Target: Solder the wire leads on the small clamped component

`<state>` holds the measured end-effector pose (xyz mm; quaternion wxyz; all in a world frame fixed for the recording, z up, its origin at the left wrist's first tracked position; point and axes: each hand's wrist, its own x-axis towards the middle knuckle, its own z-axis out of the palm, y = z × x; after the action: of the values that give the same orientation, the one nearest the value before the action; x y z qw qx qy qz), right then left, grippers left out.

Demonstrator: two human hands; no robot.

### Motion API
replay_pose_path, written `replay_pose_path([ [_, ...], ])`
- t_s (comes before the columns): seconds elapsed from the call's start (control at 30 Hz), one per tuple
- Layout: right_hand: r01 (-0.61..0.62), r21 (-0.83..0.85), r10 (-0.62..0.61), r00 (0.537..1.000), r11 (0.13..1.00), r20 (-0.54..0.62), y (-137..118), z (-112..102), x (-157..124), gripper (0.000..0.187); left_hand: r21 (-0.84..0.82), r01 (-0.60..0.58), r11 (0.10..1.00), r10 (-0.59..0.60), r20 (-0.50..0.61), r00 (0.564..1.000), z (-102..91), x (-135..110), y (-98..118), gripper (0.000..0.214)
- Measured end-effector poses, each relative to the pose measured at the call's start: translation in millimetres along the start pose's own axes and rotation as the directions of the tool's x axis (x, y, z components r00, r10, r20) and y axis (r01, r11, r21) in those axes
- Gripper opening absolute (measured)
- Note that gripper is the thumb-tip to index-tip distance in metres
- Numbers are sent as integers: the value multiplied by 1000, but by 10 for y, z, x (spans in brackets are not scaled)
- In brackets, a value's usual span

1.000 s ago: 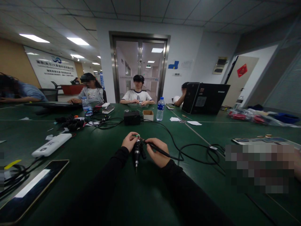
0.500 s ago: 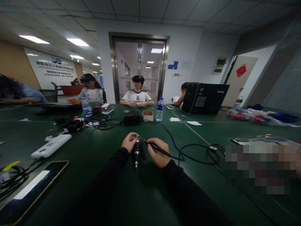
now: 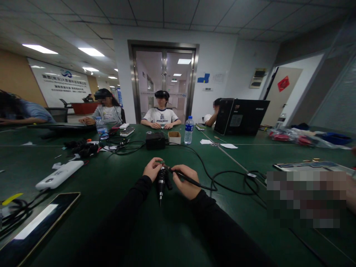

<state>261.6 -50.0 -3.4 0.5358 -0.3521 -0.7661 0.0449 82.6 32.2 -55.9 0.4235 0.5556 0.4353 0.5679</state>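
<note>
My left hand is closed around the top of a dark plug-like connector whose metal tip points toward me, with a small green part at its upper end. Beside it, my right hand grips a black pen-shaped soldering iron; the iron's tip rests at the connector's top. The iron's black cable trails off to the right across the green table. Both arms wear black sleeves.
A black box, a small cardboard box and a water bottle stand behind my hands. A white power strip and a tablet lie at the left. Three people sit across the table; an open laptop stands at the right.
The view has shifted slightly; my hands stay together on the connector, with the iron's tip held at its top.
</note>
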Motion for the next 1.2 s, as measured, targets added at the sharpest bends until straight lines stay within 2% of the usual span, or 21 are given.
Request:
replay_pose_path([
  [0.37,-19,0,19,998,1000,-55,-31,-39,18,13,9,-4,1000,4,-21,1000,1,17,-29,26],
  [0.93,-18,2,19,998,1000,-57,-16,-30,28,13,-11,-7,1000,7,-5,1000,-8,26,-38,24],
  [1.2,-18,-6,18,999,1000,-43,-18,-44,26,13,43,22,999,-21,-18,1000,-8,19,-40,24],
])
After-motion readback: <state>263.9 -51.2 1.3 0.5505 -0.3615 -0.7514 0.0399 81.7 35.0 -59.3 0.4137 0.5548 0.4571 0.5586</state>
